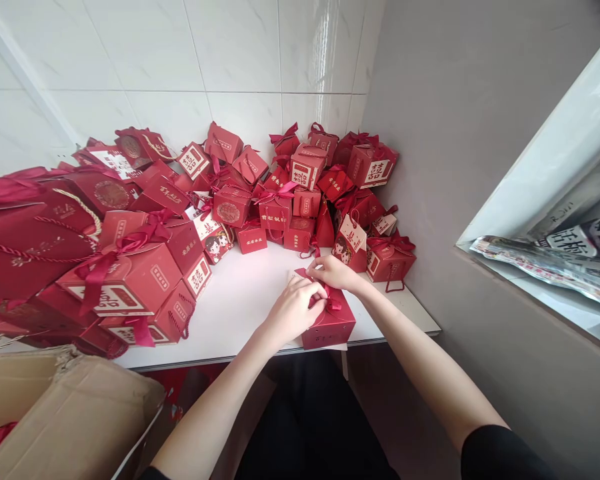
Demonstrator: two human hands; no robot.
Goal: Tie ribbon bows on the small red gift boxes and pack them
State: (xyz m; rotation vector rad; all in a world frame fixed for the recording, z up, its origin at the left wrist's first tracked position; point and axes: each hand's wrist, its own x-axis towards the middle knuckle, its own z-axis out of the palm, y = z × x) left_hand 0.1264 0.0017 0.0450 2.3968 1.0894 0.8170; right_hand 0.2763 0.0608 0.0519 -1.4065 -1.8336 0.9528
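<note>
A red gift box (329,332) stands at the front edge of the white table (230,293), in front of my body. On its top lies a red ribbon (334,301), partly looped. My left hand (296,305) is closed on the ribbon from the left side, its fingertips pinched together. From the right and a little farther back, my right hand (333,272) pinches the ribbon too, thumb against fingers. The two hands nearly touch over the box's top. My fingers hide part of the ribbon and much of the lid.
Several red boxes are heaped along the tiled wall (240,47); a large ribboned box (125,280) leads the stack at left. A cardboard carton (80,413) stands at lower left. A grey wall (420,133) bounds the right, with packets (550,263) on a ledge.
</note>
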